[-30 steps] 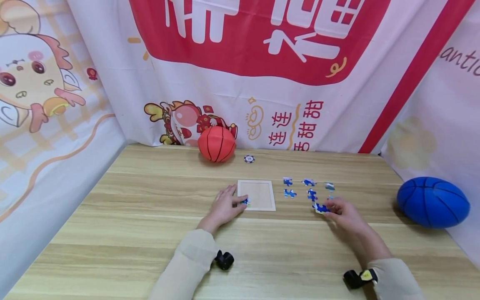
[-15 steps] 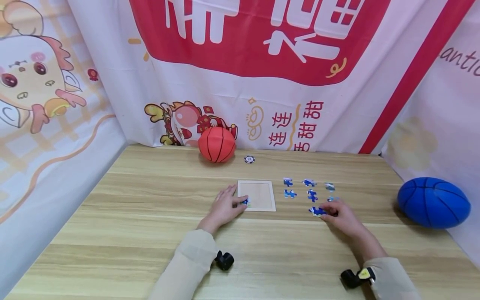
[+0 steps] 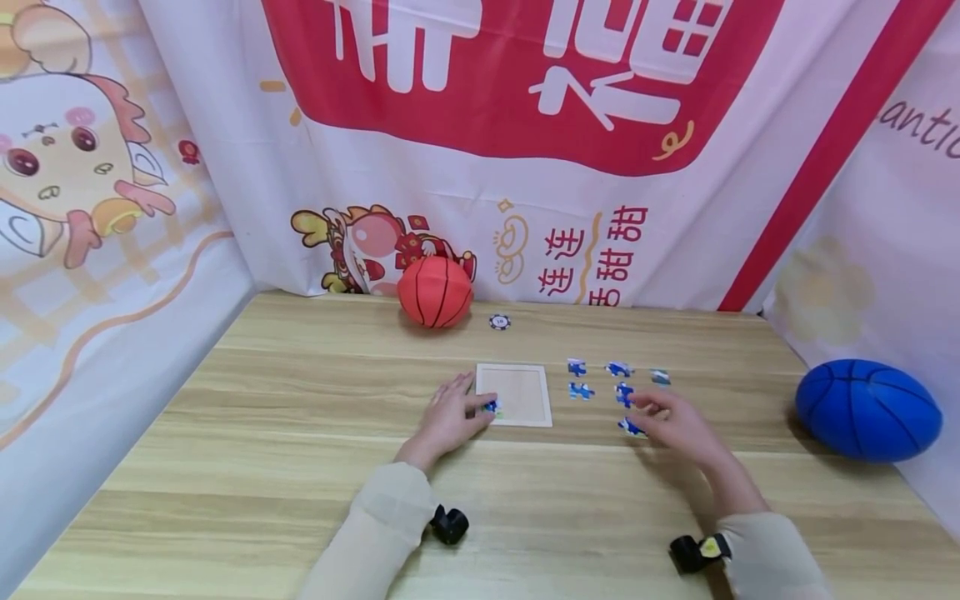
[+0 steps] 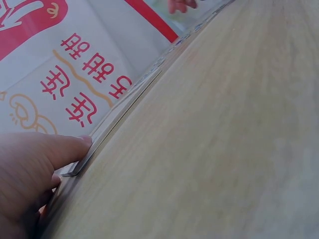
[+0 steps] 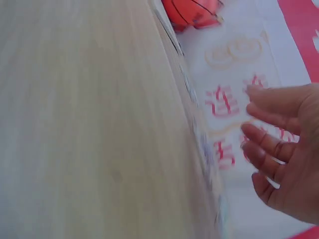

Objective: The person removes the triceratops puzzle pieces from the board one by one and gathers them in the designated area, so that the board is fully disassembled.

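My left hand [image 3: 447, 417] rests at the lower left corner of a pale square puzzle tray [image 3: 546, 400], its thumb at the tray's edge in the left wrist view. A blue-and-green jigsaw piece [image 3: 491, 407] lies in that corner, partly covered by the hand. My right hand [image 3: 678, 425] hovers with loosely bent fingers and nothing between them, as the right wrist view shows. Under its fingertips in the head view is a blue jigsaw piece [image 3: 630, 427], partly hidden. Another blue piece [image 3: 623, 394] lies just beyond the fingertips.
More loose jigsaw pieces [image 3: 581, 391] lie between the tray and my right hand. A red ball [image 3: 435, 292] and a round chip [image 3: 500, 322] are at the back of the wooden table [image 3: 300, 400]. To the right sits a blue ball [image 3: 867, 410]. Printed cloth hangs behind.
My right hand has let go of the bottom blue jigsaw piece, after shifting it slightly left, and has risen a little, moving left. The left hand stays at the tray.
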The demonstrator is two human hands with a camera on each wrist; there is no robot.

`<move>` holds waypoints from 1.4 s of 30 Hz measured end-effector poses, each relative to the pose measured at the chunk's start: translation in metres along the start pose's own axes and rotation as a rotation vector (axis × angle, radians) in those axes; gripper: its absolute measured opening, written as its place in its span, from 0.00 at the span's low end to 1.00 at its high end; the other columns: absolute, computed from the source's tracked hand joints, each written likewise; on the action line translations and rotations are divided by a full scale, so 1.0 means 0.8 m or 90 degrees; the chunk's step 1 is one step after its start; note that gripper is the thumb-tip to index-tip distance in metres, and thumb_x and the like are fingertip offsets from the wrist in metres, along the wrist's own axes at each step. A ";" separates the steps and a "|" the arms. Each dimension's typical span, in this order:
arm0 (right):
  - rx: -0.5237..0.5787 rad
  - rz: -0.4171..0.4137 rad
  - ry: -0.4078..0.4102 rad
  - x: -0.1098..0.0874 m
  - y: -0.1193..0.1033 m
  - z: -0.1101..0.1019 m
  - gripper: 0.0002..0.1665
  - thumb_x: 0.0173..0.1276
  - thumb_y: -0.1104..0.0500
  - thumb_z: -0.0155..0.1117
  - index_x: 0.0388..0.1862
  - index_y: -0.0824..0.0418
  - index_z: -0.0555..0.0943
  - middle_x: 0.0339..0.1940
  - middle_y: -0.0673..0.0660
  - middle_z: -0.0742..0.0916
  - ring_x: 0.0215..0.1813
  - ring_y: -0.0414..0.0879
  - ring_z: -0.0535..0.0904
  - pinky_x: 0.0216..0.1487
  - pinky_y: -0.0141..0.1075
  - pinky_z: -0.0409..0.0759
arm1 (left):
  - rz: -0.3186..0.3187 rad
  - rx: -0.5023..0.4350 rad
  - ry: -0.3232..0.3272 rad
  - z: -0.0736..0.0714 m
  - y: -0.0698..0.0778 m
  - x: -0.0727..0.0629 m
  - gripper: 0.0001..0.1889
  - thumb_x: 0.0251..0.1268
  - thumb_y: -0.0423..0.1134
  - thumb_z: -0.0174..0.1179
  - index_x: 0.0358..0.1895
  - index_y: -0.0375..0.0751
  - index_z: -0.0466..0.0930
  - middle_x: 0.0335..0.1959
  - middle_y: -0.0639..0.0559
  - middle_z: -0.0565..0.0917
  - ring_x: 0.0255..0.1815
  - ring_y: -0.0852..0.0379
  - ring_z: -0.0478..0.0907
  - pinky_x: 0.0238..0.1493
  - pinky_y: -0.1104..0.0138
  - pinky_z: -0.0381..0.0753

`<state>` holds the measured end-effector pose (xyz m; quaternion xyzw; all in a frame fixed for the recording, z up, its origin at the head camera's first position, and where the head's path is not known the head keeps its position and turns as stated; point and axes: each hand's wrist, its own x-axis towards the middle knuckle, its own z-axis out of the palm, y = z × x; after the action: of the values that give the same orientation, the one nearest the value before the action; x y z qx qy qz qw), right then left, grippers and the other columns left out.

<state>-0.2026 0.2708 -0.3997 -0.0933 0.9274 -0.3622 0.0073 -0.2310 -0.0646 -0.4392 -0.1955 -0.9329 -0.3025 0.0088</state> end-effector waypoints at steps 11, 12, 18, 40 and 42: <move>0.096 -0.094 -0.067 0.058 -0.088 0.083 0.20 0.55 0.60 0.62 0.47 0.64 0.75 0.36 0.56 0.79 0.37 0.46 0.73 0.35 0.36 0.73 | -0.016 -0.044 0.060 -0.008 -0.010 -0.001 0.19 0.57 0.44 0.55 0.53 0.47 0.73 0.62 0.37 0.56 0.64 0.42 0.47 0.60 0.52 0.45; 0.093 -0.090 -0.079 0.061 -0.094 0.091 0.19 0.56 0.59 0.61 0.47 0.63 0.76 0.36 0.55 0.79 0.37 0.45 0.73 0.35 0.36 0.73 | -0.019 -0.024 0.059 -0.008 -0.012 -0.001 0.19 0.57 0.45 0.55 0.54 0.48 0.73 0.63 0.37 0.56 0.64 0.43 0.46 0.60 0.52 0.45; 0.053 -0.140 -0.103 0.073 -0.107 0.133 0.19 0.54 0.61 0.63 0.45 0.66 0.76 0.34 0.53 0.78 0.36 0.44 0.73 0.39 0.36 0.73 | -0.018 0.044 0.025 -0.008 -0.015 -0.002 0.20 0.59 0.49 0.51 0.55 0.53 0.71 0.63 0.38 0.54 0.64 0.42 0.44 0.61 0.53 0.43; 0.074 -0.127 -0.063 0.077 -0.114 0.164 0.19 0.45 0.64 0.68 0.37 0.61 0.73 0.30 0.52 0.75 0.32 0.44 0.69 0.34 0.34 0.70 | -0.036 0.050 0.013 -0.009 -0.018 0.000 0.20 0.59 0.51 0.51 0.55 0.54 0.71 0.64 0.40 0.54 0.65 0.44 0.44 0.61 0.53 0.42; 0.104 -0.126 -0.067 0.077 -0.115 0.165 0.19 0.45 0.66 0.68 0.37 0.61 0.72 0.28 0.52 0.76 0.30 0.44 0.70 0.32 0.34 0.71 | -0.037 0.051 0.014 -0.010 -0.018 0.000 0.20 0.59 0.51 0.51 0.55 0.55 0.71 0.64 0.40 0.54 0.65 0.44 0.44 0.61 0.53 0.42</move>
<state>-0.2372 0.1050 -0.4316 -0.2023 0.8793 -0.4304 0.0274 -0.2373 -0.0797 -0.4405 -0.1647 -0.9492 -0.2675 0.0184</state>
